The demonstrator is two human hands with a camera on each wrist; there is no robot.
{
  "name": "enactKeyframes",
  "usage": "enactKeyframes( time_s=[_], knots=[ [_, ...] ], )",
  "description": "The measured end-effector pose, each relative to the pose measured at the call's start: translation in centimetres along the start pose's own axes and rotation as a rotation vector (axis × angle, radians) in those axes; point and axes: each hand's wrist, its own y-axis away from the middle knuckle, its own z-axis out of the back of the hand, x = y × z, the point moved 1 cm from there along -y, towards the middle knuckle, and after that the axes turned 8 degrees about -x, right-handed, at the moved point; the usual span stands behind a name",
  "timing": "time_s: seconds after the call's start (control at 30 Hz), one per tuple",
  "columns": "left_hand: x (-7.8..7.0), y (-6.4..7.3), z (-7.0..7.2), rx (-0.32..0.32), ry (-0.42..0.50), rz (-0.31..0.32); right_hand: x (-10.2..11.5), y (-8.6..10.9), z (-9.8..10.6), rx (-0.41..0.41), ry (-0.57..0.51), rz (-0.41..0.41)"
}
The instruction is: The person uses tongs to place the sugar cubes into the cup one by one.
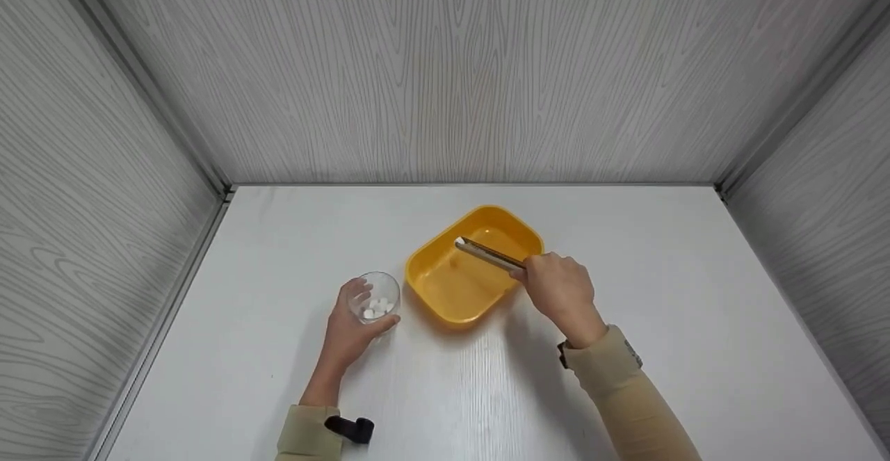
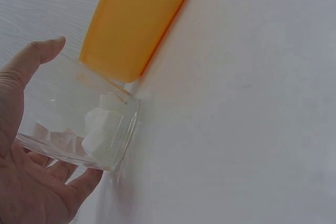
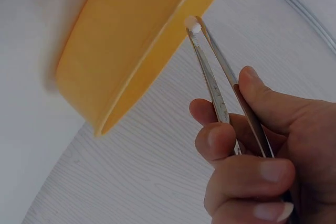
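Note:
Tweezers (image 3: 218,93) are pinched in my right hand (image 1: 562,290), and a small white piece (image 3: 193,24) sits between their tips. In the head view, those tips are over the yellow tray (image 1: 455,297). My left hand (image 1: 351,329) grips a clear glass (image 1: 379,281) just left of the tray, thumb on the near side and fingers round the far side. Several white pieces (image 2: 102,129) lie at the bottom of the glass. The left wrist view shows the glass on the white table, close to the tray's outer wall.
The white table (image 1: 660,294) carries the tray and glass. Grey wood-grained panels (image 1: 452,78) stand at the back and both sides. A dark strap (image 1: 351,429) is round the left sleeve, and another band (image 1: 563,355) is at the right wrist.

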Motion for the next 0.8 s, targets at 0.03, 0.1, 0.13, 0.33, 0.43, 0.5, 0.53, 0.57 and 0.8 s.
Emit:
enactKeyframes(
  time_s=[0.03, 0.1, 0.13, 0.33, 0.43, 0.5, 0.53, 0.57, 0.8],
  knots=[
    [0.0, 0.0, 0.0, -0.001, 0.000, 0.001, 0.2, 0.1, 0.2, -0.012, 0.000, 0.011],
    [0.0, 0.0, 0.0, -0.001, 0.001, 0.003, 0.6, 0.3, 0.5, -0.032, -0.011, 0.025],
    [0.0, 0.0, 0.0, -0.001, 0.001, 0.006, 0.8, 0.4, 0.6, -0.042, -0.015, 0.032],
    [0.0, 0.0, 0.0, -0.002, -0.018, 0.015, 1.8, 0.9, 1.4, -0.067, -0.038, 0.061],
    [-0.1, 0.1, 0.0, 0.000, -0.012, 0.010, 2.2, 1.2, 1.8, -0.089, -0.052, 0.078],
    [-0.1, 0.1, 0.0, 0.000, -0.004, 0.006, 2.5, 1.4, 1.9, -0.102, -0.065, 0.091],
    [-0.1, 0.1, 0.0, 0.001, 0.001, 0.005, 2.7, 1.5, 2.0, -0.106, -0.072, 0.099],
    [-0.1, 0.2, 0.0, 0.001, 0.003, 0.005, 2.9, 1.6, 2.1, -0.110, -0.081, 0.106],
    [-0.1, 0.0, 0.0, 0.000, -0.014, 0.018, 4.5, 2.2, 2.4, -0.113, -0.103, 0.191]
  ],
)
